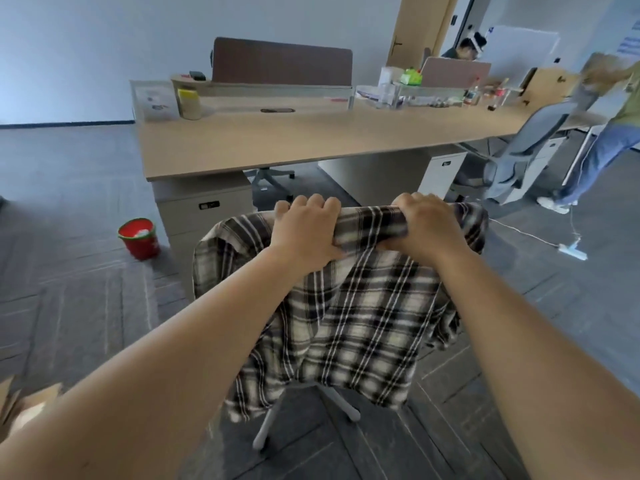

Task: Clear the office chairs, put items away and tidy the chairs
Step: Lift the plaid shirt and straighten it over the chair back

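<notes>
Both the left hand (pixel 306 228) and right hand (pixel 424 225) clutch the plaid shirt (pixel 346 317) draped over the near chair's back (chair mostly hidden), so lifting straight upward should free it cleanly.

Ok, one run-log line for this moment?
left hand: gripping chair top through plaid shirt | right hand: same | chair base: facing desk | shirt: draped, not removed
</notes>
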Tool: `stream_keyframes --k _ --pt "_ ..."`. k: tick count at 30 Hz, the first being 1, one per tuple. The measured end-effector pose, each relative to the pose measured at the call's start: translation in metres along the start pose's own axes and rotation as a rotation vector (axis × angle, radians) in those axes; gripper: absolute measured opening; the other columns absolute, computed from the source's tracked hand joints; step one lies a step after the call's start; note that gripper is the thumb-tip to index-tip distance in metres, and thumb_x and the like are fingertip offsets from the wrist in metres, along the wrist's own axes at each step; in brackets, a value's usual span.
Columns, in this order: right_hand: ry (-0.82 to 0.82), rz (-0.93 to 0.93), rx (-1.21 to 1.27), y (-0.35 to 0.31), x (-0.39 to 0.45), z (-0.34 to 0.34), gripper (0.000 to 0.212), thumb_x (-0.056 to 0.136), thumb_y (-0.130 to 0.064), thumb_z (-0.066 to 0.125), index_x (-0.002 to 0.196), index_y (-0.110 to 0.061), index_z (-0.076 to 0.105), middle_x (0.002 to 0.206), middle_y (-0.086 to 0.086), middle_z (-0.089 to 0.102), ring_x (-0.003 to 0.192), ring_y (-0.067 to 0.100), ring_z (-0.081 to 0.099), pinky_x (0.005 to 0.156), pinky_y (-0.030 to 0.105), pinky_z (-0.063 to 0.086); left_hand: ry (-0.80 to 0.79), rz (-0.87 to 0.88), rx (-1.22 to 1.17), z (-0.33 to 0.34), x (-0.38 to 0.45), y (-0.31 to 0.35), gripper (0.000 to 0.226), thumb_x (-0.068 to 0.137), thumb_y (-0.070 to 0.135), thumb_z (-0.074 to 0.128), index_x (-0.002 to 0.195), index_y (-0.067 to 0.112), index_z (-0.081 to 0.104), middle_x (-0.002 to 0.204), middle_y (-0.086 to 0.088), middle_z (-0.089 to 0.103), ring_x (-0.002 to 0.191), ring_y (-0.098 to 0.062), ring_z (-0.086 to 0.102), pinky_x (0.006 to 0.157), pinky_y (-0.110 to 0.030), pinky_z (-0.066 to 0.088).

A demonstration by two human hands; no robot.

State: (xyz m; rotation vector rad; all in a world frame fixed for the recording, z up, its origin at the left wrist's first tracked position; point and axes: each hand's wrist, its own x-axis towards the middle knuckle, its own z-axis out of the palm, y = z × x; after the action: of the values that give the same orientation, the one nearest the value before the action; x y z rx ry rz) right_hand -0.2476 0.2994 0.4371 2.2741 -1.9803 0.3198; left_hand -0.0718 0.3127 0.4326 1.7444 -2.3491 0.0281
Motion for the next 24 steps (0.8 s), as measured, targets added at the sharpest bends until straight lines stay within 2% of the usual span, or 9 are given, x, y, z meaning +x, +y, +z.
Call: stream_keyframes --k 2,4,8,19,24 --pt "0.013 -0.034 -0.008 -0.007 0.001 0.000 0.058 0.070 -0.047 0.072 0.110 -0.009 0.054 0.110 0.011 0.060 0.106 0.028 0.051 0.095 0.037 0.036 0.071 -0.002 0.060 0.007 -0.001 -0.012 0.058 0.080 0.044 0.064 0.124 0.013 0.042 0.124 -0.006 0.052 0.118 -0.026 0.047 0.103 -0.041 0.031" --pt "0.037 -0.045 0.004 -0.013 0.001 0.002 0.056 0.069 -0.047 0.073 0.104 -0.007 0.056 0.105 0.011 0.062 0.101 0.028 0.053 0.091 0.037 0.037 0.102 0.001 0.064 0.010 0.001 -0.022 0.056 0.078 0.043 0.065 0.119 0.011 0.044 0.119 -0.005 0.053 0.114 -0.025 0.047 0.101 -0.039 0.031" --pt "0.094 -0.026 0.060 -0.025 0.000 0.005 0.053 0.070 -0.046 0.073 0.102 -0.006 0.058 0.104 0.010 0.065 0.099 0.026 0.056 0.091 0.035 0.038 0.125 0.017 0.032 0.011 0.005 -0.036 0.059 0.075 0.044 0.068 0.116 0.008 0.046 0.118 -0.006 0.054 0.114 -0.026 0.046 0.100 -0.037 0.029" --pt "0.100 0.016 0.015 -0.046 0.007 0.009 0.056 0.070 -0.051 0.071 0.100 -0.006 0.059 0.103 0.008 0.067 0.098 0.025 0.059 0.093 0.034 0.039 0.126 0.109 -0.030 0.012 0.018 -0.067 0.062 0.072 0.040 0.072 0.118 0.003 0.051 0.119 -0.013 0.056 0.116 -0.032 0.043 0.105 -0.041 0.025" --pt "0.125 0.066 -0.032 -0.040 0.011 0.011 0.055 0.075 -0.050 0.067 0.109 -0.009 0.055 0.108 0.008 0.063 0.103 0.025 0.055 0.093 0.036 0.037 0.119 0.120 -0.026 0.013 0.041 -0.069 0.065 0.073 0.041 0.070 0.123 0.006 0.048 0.124 -0.012 0.054 0.118 -0.033 0.044 0.109 -0.041 0.026"
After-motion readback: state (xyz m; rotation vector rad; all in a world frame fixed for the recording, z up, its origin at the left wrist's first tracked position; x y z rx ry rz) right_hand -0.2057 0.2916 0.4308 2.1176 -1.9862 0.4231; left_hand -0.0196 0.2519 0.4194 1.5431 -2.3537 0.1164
